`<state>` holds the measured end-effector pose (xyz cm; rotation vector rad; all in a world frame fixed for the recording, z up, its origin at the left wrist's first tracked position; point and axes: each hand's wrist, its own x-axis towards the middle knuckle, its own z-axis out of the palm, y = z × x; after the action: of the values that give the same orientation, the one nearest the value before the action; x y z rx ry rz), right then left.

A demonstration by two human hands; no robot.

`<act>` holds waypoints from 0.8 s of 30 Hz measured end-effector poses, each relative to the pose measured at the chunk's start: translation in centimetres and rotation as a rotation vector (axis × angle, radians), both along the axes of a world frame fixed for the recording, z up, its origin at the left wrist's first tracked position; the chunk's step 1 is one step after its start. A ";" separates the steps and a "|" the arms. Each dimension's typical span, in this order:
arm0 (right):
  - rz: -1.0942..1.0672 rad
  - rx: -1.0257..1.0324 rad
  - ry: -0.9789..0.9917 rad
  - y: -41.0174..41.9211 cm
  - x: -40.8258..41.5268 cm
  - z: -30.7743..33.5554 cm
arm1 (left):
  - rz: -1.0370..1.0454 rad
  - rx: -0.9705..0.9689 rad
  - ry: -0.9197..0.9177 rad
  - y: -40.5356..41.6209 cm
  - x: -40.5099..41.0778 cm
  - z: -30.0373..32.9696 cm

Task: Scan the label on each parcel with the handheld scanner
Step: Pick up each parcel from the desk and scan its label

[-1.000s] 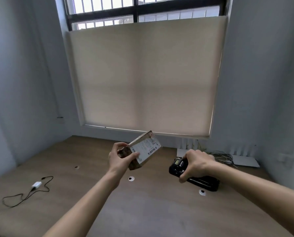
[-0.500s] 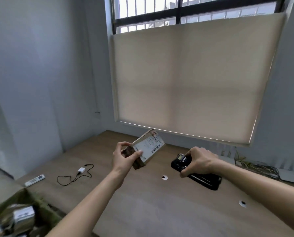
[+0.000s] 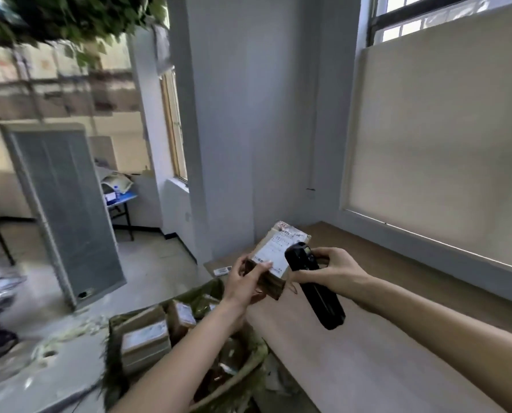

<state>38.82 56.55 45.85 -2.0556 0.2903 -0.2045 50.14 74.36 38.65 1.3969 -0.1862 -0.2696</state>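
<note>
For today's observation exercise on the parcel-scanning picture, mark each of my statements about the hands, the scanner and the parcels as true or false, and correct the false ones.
1. The left hand holds a parcel with a white label. True.
2. The scanner lies on the table. False: the right hand grips it in the air, against the parcel's label.
3. More parcels sit in the green sack below the left forearm. True.
4. The window blind is fully raised. False: it covers most of the window.
</note>
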 end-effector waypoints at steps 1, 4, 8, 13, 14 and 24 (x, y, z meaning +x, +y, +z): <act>0.041 0.019 -0.004 1.4 1.7 -0.3 | 0.027 -0.001 0.009 1.7 0.7 -0.1; 0.152 0.044 0.007 4.8 6.6 -1.4 | 0.105 -0.007 0.045 6.4 3.0 -0.7; 0.284 0.059 0.048 8.0 12.8 -2.9 | 0.190 0.025 0.078 11.3 6.2 -1.7; 0.382 0.089 0.082 10.7 20.6 -5.9 | 0.280 0.119 0.092 14.9 10.4 -4.1; 0.396 0.087 0.093 11.2 22.2 -6.9 | 0.292 0.125 0.111 15.4 11.3 -5.0; 0.555 -0.006 0.314 14.4 31.9 -18.8 | 0.370 0.201 0.336 18.3 16.8 -16.5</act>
<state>70.72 70.94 27.02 -2.0872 -0.0988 0.4580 66.97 92.63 22.16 1.5306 0.3833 -0.2142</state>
